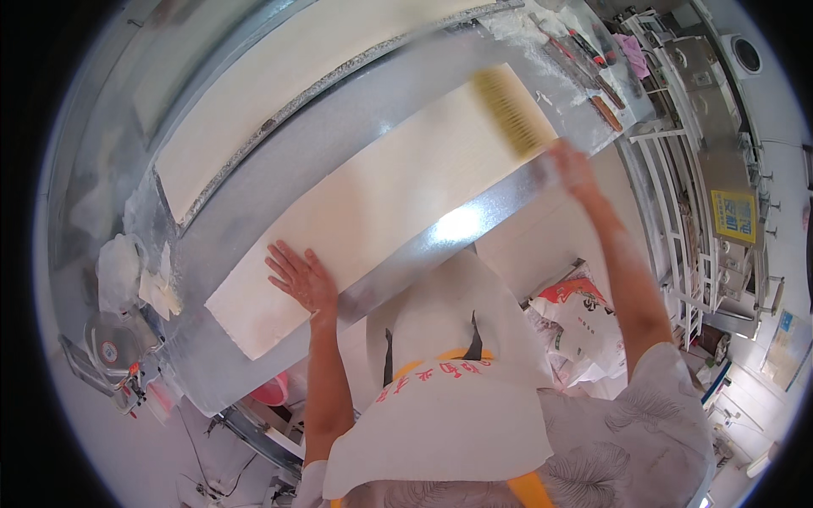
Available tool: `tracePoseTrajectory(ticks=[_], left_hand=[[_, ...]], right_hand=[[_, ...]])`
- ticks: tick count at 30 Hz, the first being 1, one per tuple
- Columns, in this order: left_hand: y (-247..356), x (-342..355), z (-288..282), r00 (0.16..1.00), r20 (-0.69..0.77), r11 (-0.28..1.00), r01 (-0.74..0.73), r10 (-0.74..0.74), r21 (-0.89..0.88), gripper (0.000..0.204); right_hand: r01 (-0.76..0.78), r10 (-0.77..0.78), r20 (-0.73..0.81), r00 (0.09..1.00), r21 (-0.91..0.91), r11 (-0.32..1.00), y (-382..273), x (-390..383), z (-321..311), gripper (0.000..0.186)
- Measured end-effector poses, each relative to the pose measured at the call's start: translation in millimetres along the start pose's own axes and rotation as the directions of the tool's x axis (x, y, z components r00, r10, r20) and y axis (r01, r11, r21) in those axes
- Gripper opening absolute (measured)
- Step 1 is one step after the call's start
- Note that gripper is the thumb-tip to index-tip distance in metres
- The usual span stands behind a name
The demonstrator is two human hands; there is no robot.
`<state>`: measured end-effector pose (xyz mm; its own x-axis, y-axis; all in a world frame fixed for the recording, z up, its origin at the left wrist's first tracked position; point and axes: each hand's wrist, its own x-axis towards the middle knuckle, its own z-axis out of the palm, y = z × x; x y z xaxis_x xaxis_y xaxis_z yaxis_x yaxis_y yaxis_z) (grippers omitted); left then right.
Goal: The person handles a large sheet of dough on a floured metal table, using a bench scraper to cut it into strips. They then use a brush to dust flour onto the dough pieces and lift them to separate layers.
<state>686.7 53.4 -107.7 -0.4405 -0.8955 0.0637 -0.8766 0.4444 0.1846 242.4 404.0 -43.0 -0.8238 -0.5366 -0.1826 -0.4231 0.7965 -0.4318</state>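
A long, pale sheet of dough (406, 190) lies slantwise across a metal worktable (292, 190). My left hand (303, 275) rests flat on its near left part, palm down with fingers spread. At the far right end, my right hand (574, 168) is closed around the end of a wide brush (511, 114) with yellow bristles. The brush is smeared by motion and lies over the dough; I cannot tell whether its bristles touch it. The fingers of my right hand are partly blurred too.
Another pale sheet (254, 80) lies farther back behind a flour-dusted bar (279, 118). Long-handled tools (584, 63) and a wooden-handled tool (606, 113) sit at the far right. A plastic bag (118, 271) is at the left; a white rack (665, 199) and sacks (584, 326) stand right.
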Motion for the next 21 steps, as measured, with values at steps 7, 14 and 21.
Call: tracePoseTrajectory(ticks=[7,14,21], left_hand=[[-4.2,-1.0,-8.4,0.999,0.037,1.0,0.027,-0.028,0.015,0.069],[-5.1,0.3,-4.9,0.999,0.05,1.0,0.021,-0.021,0.002,0.069],[-22.4,0.0,0.0,0.999,-0.019,0.993,-0.042,0.044,0.114,0.07]], right_hand=[[0.154,-0.174,0.035,0.984,0.319,0.935,-29.8,-39.0,4.2,0.028],[-0.143,0.148,-0.216,0.965,0.038,0.989,59.4,24.5,-56.6,0.024],[-0.071,-0.002,-0.259,0.966,-0.275,0.959,-47.9,-39.7,21.4,0.039]])
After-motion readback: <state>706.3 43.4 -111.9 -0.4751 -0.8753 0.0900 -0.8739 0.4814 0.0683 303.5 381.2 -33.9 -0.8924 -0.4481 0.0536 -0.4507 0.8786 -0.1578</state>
